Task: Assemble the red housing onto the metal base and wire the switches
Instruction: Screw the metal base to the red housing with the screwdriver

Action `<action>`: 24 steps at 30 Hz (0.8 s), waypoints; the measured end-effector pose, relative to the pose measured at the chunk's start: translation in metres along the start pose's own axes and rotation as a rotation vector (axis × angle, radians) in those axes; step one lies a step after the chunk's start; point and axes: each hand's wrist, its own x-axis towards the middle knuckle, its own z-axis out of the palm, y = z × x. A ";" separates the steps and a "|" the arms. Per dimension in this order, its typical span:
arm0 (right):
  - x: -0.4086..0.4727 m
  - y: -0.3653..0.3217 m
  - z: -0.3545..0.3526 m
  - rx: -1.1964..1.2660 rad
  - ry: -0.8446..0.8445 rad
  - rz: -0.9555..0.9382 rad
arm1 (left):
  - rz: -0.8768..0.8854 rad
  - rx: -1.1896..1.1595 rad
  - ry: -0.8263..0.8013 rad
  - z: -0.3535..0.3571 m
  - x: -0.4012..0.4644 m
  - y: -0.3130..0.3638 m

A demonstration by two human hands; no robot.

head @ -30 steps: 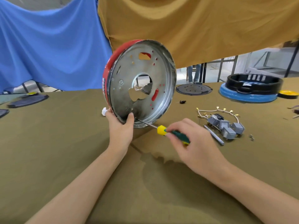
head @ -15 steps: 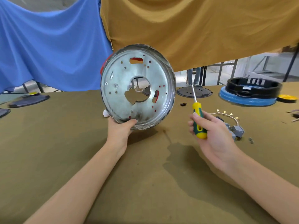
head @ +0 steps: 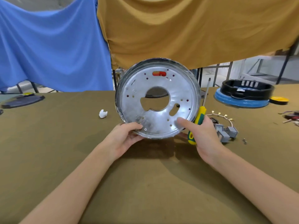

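Above the brown table (head: 48, 143), my left hand (head: 123, 138) grips the lower rim of the metal base (head: 157, 98), held upright facing me. My right hand (head: 204, 135) clutches the screwdriver (head: 199, 118), shaft pointing up, while its thumb presses the base's face. The grey switches (head: 226, 132) lie just right of that hand.

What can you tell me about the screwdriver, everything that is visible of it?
The screwdriver has a yellow and green handle and a thin bare metal shaft. It stands nearly upright, tip up, leaning slightly right, just right of the metal base. The right hand grips its handle while its thumb presses on the base. The lower handle end sticks out below the hand. It touches no table.
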 end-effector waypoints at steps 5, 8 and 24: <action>0.000 0.005 -0.002 0.157 0.025 0.014 | 0.117 0.169 -0.053 0.006 -0.002 -0.009; -0.001 0.010 -0.002 0.140 -0.001 0.009 | 0.191 0.192 0.001 0.011 -0.001 -0.013; -0.005 0.003 -0.009 0.278 0.001 0.034 | 0.222 0.228 0.038 0.011 -0.004 -0.008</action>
